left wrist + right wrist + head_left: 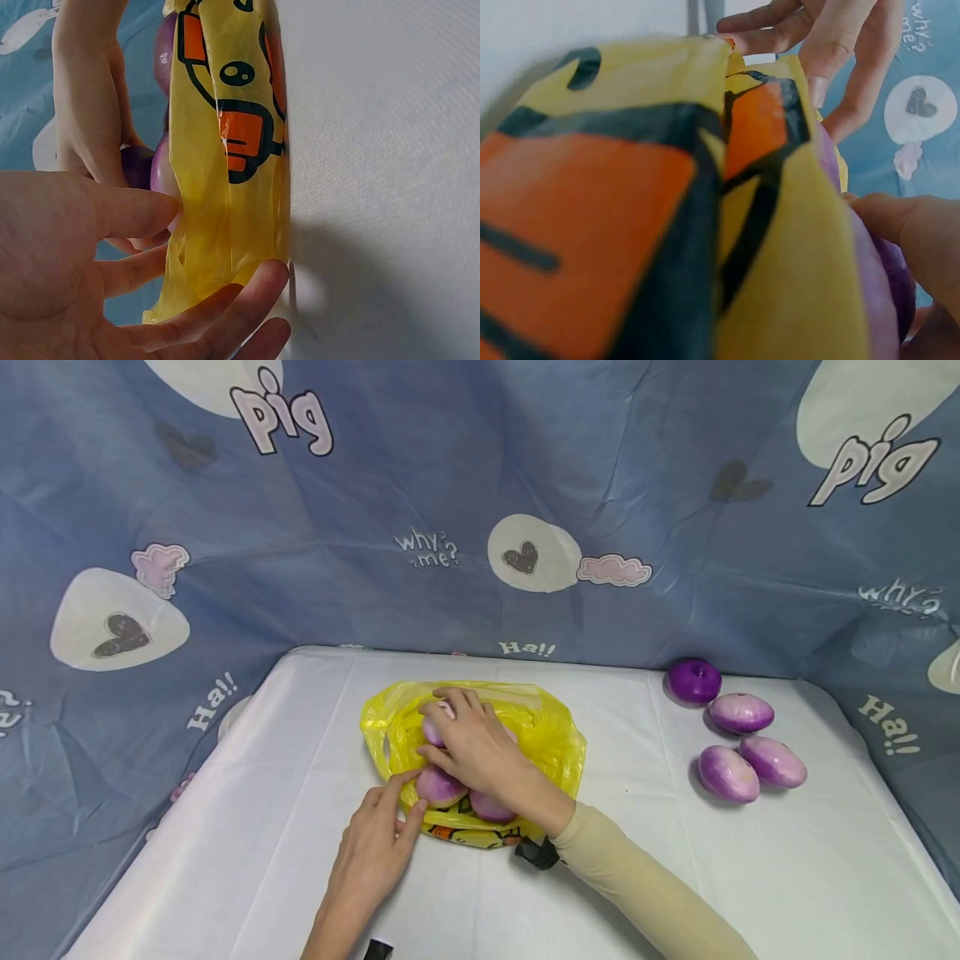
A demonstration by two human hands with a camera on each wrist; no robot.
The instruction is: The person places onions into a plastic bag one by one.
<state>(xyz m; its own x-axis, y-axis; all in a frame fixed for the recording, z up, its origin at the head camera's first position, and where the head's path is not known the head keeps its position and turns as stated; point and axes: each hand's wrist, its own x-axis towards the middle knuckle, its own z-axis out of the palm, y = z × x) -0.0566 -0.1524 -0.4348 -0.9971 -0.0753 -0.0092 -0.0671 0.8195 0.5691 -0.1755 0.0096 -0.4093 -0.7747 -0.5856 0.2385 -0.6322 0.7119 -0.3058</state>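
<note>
A yellow plastic bag (551,735) with a cartoon print lies spread on the table, its mouth facing up. Several purple onions lie in it, among them one at the front left (440,787) and another at the front (491,807). My right hand (480,747) reaches into the bag and grips an onion (433,732) with curled fingers, covering part of it. My left hand (375,839) touches the bag's front-left rim with thumb and fingers fairly straight. In the left wrist view, the left thumb (142,214) lies at the rim beside an onion.
On the right of the white table (247,860) sits a loose group of onions: a dark purple one (693,682) at the back, then paler ones (741,713), with two more (728,774) in front. A blue printed cloth (420,468) hangs behind and around the table.
</note>
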